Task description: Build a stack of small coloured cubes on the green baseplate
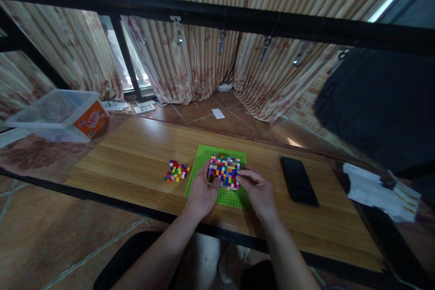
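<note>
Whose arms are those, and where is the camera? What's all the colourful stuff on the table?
There is no machine here: these are a person's two bare arms. The camera sits on that person's head and looks forward and down, so you see the hands as they do. The left hand touches the left side of a block of coloured bricks, and the right hand touches its right side; whether they grip it tightly I cannot tell. The block stands on a green baseplate on a wooden table. Left of the plate lies a small pile of loose bricks; to the right lies a black phone. Far left stands a clear plastic box.
</note>
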A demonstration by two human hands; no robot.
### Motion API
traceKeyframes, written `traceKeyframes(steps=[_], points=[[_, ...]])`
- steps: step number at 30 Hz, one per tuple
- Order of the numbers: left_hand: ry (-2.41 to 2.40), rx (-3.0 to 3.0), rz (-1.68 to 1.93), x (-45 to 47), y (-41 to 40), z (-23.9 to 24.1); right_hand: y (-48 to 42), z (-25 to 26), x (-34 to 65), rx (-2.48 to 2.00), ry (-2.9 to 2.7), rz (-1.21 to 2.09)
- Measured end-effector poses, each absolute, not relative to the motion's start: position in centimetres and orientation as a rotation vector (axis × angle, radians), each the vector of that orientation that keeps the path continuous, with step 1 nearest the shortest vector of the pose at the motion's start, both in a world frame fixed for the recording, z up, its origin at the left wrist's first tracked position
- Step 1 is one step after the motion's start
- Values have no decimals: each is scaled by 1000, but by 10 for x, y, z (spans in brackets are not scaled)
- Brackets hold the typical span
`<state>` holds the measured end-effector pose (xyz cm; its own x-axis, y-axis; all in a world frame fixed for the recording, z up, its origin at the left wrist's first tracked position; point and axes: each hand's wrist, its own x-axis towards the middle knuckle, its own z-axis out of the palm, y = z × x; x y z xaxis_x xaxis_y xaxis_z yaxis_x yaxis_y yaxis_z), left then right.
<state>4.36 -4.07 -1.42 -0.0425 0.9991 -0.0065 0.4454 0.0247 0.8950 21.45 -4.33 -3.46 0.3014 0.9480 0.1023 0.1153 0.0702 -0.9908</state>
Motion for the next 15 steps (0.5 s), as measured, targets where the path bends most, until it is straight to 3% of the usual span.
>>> traceKeyframes(steps=[15], points=[[1577, 1547, 993, 42, -40, -10, -43, -31, 206, -1351, -930, 974]])
